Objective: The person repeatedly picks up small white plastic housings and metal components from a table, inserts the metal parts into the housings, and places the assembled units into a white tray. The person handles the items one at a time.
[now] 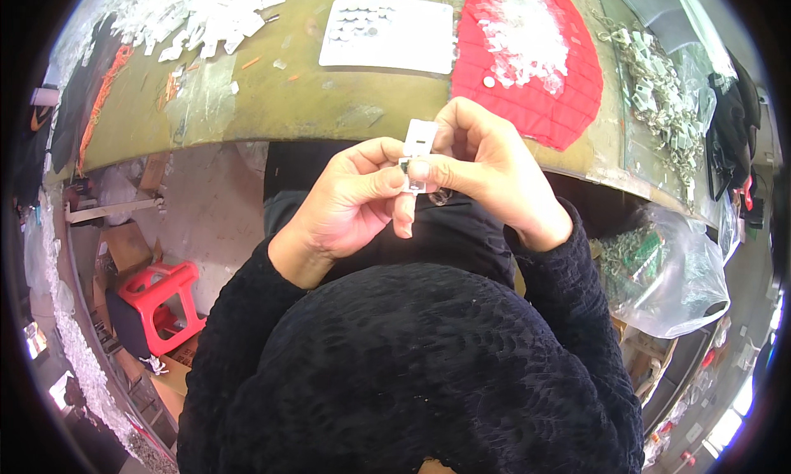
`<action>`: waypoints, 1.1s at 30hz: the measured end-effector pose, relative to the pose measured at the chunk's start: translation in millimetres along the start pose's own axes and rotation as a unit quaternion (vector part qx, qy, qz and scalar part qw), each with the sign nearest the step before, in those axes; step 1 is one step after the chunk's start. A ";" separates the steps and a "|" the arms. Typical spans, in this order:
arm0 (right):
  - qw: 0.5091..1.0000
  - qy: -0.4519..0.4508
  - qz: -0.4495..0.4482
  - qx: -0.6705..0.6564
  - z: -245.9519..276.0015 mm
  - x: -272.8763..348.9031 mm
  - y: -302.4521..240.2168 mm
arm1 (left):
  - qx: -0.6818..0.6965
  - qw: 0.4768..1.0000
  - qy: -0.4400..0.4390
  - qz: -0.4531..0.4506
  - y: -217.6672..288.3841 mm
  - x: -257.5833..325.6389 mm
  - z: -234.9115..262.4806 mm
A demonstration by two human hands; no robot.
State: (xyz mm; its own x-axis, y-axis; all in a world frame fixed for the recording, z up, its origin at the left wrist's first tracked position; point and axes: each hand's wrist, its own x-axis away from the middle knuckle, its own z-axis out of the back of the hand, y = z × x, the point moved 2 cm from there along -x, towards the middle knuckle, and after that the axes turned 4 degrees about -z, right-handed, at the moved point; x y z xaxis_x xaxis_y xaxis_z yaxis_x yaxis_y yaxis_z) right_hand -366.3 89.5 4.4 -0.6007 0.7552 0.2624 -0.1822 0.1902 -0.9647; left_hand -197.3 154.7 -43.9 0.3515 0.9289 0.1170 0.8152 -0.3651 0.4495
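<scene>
White casing (421,133) bears 1 dark slot (423,143).

At the centre of the frame, the small white piece (423,134) looks like smooth, hard plastic. The olive desk (280,107) along the top has a scuffed, faintly shiny surface. On it, the white board (404,58) appears to be smooth plastic, while the red mat (527,115) at upper right is matt cloth with quilted lines. The pile at upper left (198,16) looks like pale plastic. At right, the clear bag (680,288) is thin, glossy, crinkled plastic. Lower left, the red stool (169,293) is shiny moulded plastic, near matt brown cardboard (128,247). The black top (428,350) is soft, textured, fuzzy cloth.
</scene>
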 end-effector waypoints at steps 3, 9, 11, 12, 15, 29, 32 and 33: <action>0.994 0.083 0.060 0.026 19.2 -1.4 -2.1 | 0.039 0.999 -0.001 0.010 2.5 -1.1 0.8; 0.818 0.283 0.224 0.448 55.3 -28.2 6.0 | 0.048 0.998 0.031 -0.006 6.9 -3.1 3.7; 0.810 0.275 0.239 0.460 59.4 -28.6 13.3 | 0.029 0.999 0.037 -0.010 7.4 -3.2 4.7; 0.808 0.272 0.242 0.464 60.7 -28.4 15.7 | 0.040 0.999 0.033 -0.006 7.2 -3.0 4.7; 0.810 0.262 0.234 0.468 61.1 -26.4 15.5 | 0.041 0.999 0.035 -0.006 7.6 -3.2 4.7; 0.880 0.098 0.339 0.318 -11.8 3.1 -9.7 | 0.049 0.999 0.024 0.006 2.1 -2.0 0.2; 0.883 0.106 0.351 0.295 -15.4 2.5 -7.6 | 0.041 0.999 0.030 -0.001 1.9 0.7 -0.4; 0.888 0.109 0.352 0.277 -15.1 2.8 -7.3 | 0.040 0.999 0.024 -0.002 2.0 1.3 -0.9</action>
State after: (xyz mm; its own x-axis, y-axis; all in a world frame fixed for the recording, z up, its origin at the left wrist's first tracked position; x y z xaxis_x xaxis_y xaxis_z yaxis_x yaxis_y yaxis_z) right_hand -354.9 99.7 11.8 -0.5636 0.6799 -0.4691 -0.2123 -0.6680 -0.7132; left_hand -195.6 155.3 -42.1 0.3267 0.9316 0.1591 0.8513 -0.3632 0.3787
